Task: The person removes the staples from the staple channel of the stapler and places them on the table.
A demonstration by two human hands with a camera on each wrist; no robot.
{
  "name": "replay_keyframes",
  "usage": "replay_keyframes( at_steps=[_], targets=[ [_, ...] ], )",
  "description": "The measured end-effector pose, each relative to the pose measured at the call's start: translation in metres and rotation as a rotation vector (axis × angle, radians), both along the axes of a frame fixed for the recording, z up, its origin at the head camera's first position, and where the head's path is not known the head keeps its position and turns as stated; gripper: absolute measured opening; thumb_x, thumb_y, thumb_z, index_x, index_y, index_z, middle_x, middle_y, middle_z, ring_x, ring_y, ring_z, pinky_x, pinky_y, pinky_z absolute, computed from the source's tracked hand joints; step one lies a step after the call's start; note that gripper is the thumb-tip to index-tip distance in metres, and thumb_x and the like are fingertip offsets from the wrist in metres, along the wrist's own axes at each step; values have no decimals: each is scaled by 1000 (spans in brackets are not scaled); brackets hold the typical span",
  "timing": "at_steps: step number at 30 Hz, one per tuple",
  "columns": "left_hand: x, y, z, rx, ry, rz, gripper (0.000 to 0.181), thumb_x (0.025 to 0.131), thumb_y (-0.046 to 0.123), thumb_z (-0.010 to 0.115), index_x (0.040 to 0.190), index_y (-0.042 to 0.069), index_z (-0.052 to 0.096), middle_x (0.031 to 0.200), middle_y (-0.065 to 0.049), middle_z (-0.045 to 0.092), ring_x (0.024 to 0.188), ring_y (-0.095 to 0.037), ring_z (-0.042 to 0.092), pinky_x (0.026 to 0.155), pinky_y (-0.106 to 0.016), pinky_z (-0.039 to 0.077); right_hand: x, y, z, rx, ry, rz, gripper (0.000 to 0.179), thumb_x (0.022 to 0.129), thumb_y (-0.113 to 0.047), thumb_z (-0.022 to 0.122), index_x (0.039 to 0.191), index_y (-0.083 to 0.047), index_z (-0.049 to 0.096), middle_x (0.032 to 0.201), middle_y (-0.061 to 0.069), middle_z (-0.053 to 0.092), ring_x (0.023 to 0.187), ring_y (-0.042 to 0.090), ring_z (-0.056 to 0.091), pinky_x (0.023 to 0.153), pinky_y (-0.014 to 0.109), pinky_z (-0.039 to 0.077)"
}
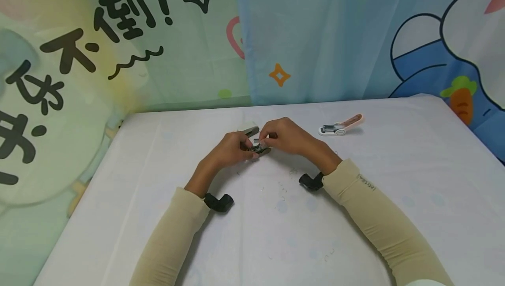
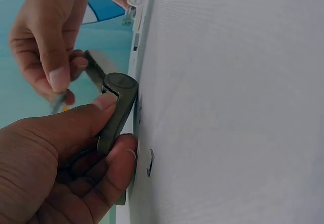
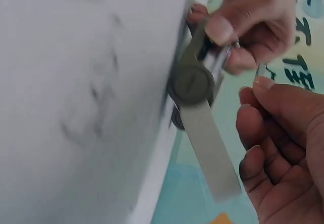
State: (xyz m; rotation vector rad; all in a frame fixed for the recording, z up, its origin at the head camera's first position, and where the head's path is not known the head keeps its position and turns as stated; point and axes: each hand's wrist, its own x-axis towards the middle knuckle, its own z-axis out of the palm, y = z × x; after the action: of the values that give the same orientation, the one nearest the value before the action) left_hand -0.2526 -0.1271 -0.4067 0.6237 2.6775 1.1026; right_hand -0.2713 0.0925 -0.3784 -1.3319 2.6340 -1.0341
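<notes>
My left hand (image 1: 236,149) holds an olive-grey stapler (image 2: 121,90), its thumb and fingers around the body. The stapler stands swung open, with its pale-lined handle (image 3: 210,150) turned away from the body. Just beside it, my right hand (image 1: 287,136) pinches a small metallic strip (image 2: 58,102) between thumb and fingertips. It looks like a short row of staples, blurred in both wrist views. In the right wrist view the strip is apart from the stapler. Part of the stapler's inside is hidden behind the left fingers.
A pink and white stapler (image 1: 341,125) lies on the white-covered table (image 1: 177,128) at the back right. Several loose staples (image 1: 282,188) are scattered in front of the hands, one bent staple (image 2: 150,163) near the left hand. A printed curtain (image 1: 315,36) hangs behind the table.
</notes>
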Motion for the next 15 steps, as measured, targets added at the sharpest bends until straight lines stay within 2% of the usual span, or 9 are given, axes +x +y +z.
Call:
replay_keyframes(
  at_steps=[3, 7, 11, 15],
  targets=[
    [0, 0, 0, 0, -2, 7, 22, 81, 17, 81, 94, 2, 70, 87, -4, 64, 78, -15, 57, 68, -28, 47, -6, 11, 3, -20, 27, -46, 8, 88, 0, 70, 93, -5, 74, 96, 4, 70, 81, 17, 62, 69, 35, 49],
    [1, 0, 0, 0, -12, 7, 23, 81, 17, 81, 95, 2, 70, 87, -4, 64, 78, -15, 57, 69, -28, 47, -15, 33, 6, 11, 25, -157, 7, 89, -1, 70, 94, -4, 73, 95, 6, 69, 80, 20, 59, 69, 37, 47],
    [2, 0, 2, -2, -26, -4, 22, 81, 17, 81, 95, 3, 71, 87, -3, 64, 79, -16, 57, 70, -28, 47, -24, 56, 5, 64, -36, -276, 8, 90, -4, 69, 97, -1, 73, 95, 10, 69, 82, 23, 56, 71, 39, 45],
    [1, -1, 2, -1, -28, -16, 22, 81, 17, 81, 96, 3, 71, 89, -3, 64, 79, -16, 57, 70, -28, 47, -31, 72, -1, 89, -88, -340, 10, 90, -4, 69, 98, 0, 74, 99, 14, 70, 86, 26, 58, 72, 40, 45]
  ],
)
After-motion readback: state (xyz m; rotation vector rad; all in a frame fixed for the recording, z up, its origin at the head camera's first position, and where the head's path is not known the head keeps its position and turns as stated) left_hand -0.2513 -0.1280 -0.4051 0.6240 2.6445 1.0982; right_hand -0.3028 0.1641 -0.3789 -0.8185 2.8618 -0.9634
